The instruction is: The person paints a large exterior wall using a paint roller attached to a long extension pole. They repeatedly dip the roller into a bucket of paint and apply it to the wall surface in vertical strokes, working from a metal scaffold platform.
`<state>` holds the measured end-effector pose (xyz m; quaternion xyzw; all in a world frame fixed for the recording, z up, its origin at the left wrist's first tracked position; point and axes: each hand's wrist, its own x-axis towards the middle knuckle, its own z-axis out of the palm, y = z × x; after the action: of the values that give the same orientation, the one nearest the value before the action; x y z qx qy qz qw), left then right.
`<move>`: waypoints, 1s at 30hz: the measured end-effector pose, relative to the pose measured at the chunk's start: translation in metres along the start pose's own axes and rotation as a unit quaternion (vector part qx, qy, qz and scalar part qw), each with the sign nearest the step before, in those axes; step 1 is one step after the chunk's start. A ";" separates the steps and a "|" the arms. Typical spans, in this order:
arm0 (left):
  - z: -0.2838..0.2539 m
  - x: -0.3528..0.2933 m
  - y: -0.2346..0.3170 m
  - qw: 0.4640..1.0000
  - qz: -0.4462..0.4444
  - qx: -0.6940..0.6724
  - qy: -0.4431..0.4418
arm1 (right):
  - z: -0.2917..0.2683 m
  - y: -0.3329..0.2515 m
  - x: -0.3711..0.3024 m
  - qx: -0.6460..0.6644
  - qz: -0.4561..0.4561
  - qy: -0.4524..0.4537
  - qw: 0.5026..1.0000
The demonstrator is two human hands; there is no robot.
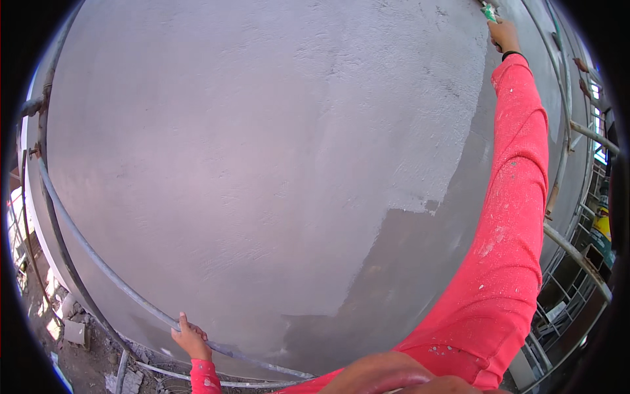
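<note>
A large grey wall [262,151] fills the middle of the view, with a paler, freshly coated area and a darker patch [407,256] at lower right. My right hand [503,34] is stretched far up at the top right, closed around a green-handled tool [489,12] spattered with white. The tool's working end is at the picture's edge, too cut off to make out. At the lower left, my left hand [191,337] grips a curved-looking metal scaffold pipe [125,284], thumb pointing up. My red sleeve [512,197] is flecked with pale spatter.
Scaffold uprights stand at the left [44,125] and right [564,98], with cross bars [577,259] on the right. Rubble and a broken block [76,333] lie on the ground far below. A yellow item [602,225] shows beyond the scaffold at right.
</note>
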<state>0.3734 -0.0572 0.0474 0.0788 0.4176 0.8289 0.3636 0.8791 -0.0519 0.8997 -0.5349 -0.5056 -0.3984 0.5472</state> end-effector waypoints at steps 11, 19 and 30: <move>-0.007 0.000 0.001 1.000 -0.014 -0.009 -0.022 | -0.012 -0.023 -0.014 -0.029 0.018 0.001 0.999; -0.003 0.001 0.009 0.998 -0.023 -0.021 -0.062 | -0.019 0.011 -0.149 -0.065 -0.030 -0.010 0.997; -0.008 -0.007 0.010 0.995 -0.032 -0.019 -0.088 | -0.045 -0.007 -0.182 -0.121 -0.033 -0.056 0.991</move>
<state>0.3693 -0.0710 0.0508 0.1309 0.3711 0.8143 0.4267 0.8465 -0.1167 0.7261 -0.6014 -0.5013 -0.4440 0.4359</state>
